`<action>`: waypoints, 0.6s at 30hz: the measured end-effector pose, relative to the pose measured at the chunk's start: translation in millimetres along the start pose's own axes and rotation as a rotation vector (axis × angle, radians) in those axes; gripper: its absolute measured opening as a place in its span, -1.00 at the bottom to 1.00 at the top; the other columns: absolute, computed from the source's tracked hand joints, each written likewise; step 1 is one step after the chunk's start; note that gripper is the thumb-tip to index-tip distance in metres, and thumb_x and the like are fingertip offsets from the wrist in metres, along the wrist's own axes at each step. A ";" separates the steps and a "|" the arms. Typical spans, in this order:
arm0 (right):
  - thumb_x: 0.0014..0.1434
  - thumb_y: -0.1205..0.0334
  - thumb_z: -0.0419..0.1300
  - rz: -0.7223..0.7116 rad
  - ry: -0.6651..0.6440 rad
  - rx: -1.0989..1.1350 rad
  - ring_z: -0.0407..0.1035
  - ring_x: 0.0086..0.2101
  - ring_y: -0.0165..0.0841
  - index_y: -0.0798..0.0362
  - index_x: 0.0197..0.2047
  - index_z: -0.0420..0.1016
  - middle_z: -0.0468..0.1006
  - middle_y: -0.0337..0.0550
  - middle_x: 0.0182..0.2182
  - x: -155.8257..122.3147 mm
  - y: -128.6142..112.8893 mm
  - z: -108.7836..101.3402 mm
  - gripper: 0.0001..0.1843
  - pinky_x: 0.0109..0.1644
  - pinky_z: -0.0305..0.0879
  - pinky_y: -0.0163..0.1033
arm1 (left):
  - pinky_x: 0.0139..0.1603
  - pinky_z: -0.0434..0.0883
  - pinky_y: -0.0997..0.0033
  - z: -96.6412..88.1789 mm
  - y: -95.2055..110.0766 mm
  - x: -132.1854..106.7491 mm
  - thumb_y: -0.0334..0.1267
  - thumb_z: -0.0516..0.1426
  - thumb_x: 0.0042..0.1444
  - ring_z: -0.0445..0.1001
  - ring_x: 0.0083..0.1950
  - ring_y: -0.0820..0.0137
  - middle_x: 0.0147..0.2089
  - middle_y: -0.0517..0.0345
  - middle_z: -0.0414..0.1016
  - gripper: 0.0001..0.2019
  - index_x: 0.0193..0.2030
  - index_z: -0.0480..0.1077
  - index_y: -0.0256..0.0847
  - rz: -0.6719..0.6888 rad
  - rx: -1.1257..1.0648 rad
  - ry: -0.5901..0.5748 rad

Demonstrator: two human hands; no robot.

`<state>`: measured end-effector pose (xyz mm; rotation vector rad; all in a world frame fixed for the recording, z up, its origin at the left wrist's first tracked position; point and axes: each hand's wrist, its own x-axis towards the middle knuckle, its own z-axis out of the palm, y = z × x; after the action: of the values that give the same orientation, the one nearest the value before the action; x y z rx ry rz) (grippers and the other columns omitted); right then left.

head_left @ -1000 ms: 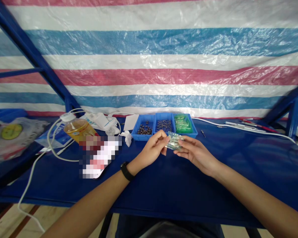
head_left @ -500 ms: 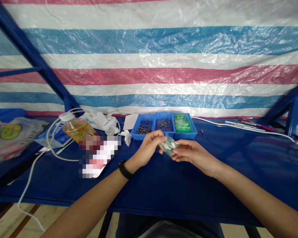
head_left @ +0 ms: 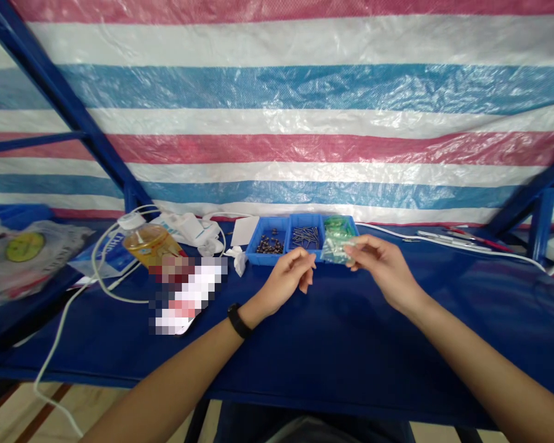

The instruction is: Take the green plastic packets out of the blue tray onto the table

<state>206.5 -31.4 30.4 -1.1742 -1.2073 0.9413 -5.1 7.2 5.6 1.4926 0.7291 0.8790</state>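
Note:
My right hand (head_left: 383,271) pinches a small clear plastic bag (head_left: 336,247) between thumb and fingers. Pale pieces show inside it, too blurred to name. The bag hangs over the front of the right blue bin (head_left: 351,223), where green plastic bags (head_left: 336,224) lie. My left hand (head_left: 286,280), with a black band (head_left: 238,320) on its wrist, is in front of the middle bin. Its fingers are curled in with the thumb close against them, and nothing shows in them. Long metal screws or rivets (head_left: 305,236) fill the middle bin. Small dark metal parts (head_left: 270,244) lie in the left bin (head_left: 253,257).
Left of the bins are crumpled tissue (head_left: 238,261), a pixelated phone-like object (head_left: 189,298), a bottle of yellow liquid (head_left: 148,241) and a white cable (head_left: 92,271). Pens (head_left: 457,240) lie at the right rear on the blue table (head_left: 332,351). A striped tarp (head_left: 305,147) hangs behind.
My left hand has let go of the bag. My right hand has carried it rightward and up, over the right bin. The view has tilted slightly.

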 end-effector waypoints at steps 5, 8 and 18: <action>0.04 -0.03 0.39 -0.166 0.071 -0.416 0.54 -0.30 -0.18 0.09 -0.21 0.59 0.65 -0.05 -0.34 72.8 -15.4 -40.0 -0.63 -0.19 0.40 -0.13 | -0.54 0.27 0.55 5.0 -5.6 -1.9 0.06 0.16 0.23 0.32 -0.56 0.53 -0.53 0.28 0.33 -0.63 -0.32 0.37 -0.26 -0.038 0.145 -0.088; 0.10 0.08 0.33 -0.145 -0.018 -0.656 0.54 -0.34 -0.18 0.11 -0.08 0.58 0.68 -0.03 -0.36 107.3 -14.8 -46.0 -0.64 -0.27 0.38 -0.18 | -0.52 0.31 0.55 4.7 -4.1 -3.4 0.08 0.16 0.22 0.35 -0.53 0.51 -0.51 0.26 0.33 -0.62 -0.31 0.39 -0.26 -0.039 0.159 -0.087; 0.01 0.13 0.42 -0.174 -0.302 -1.160 0.50 -0.15 -0.06 0.08 -0.01 0.59 0.62 -0.03 -0.27 122.7 -5.6 -19.5 -0.54 -0.07 0.37 -0.11 | -0.51 0.31 0.54 3.2 -5.3 -2.2 0.11 0.19 0.18 0.34 -0.55 0.52 -0.54 0.26 0.35 -0.59 -0.35 0.38 -0.25 -0.065 0.119 -0.102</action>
<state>243.7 83.7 59.1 -1.7847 -2.1854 0.2109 -3.3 4.3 0.0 1.5983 0.7611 0.7158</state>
